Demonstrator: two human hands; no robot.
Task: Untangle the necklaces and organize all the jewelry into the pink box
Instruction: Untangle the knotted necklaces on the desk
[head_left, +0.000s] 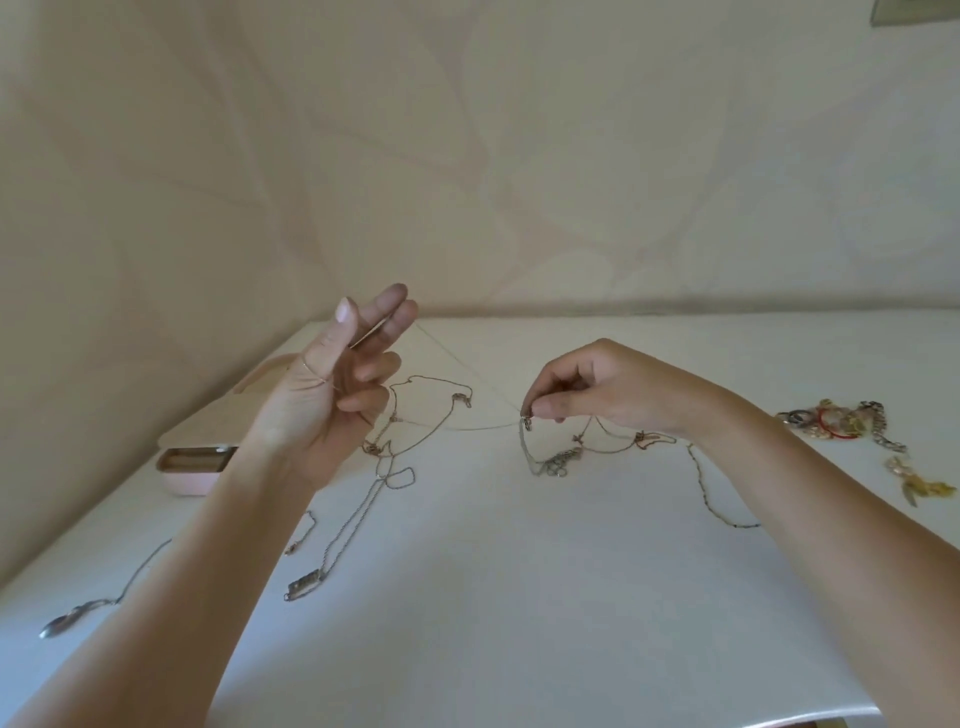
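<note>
A thin silver chain (467, 371) stretches taut between my two hands above the white table (519, 597). My left hand (332, 395) is raised, the chain looped over its extended fingers. My right hand (592, 389) pinches the chain's clasp end with thumb and forefinger just above the table. Below it lies a tangle of fine necklaces (561, 460). More loose chains (410, 436) sprawl between the hands. A necklace with a bar pendant (304, 584) lies nearer me. The open pink box (192, 470) sits at the left, partly hidden behind my left forearm.
A pile of bracelets and rings (836, 421) and a yellow feather-like earring (922, 486) lie at the far right. A beaded chain (711, 499) runs under my right forearm. A leaf-shaped pendant (67, 621) lies near the left edge. A beige wall stands behind the table.
</note>
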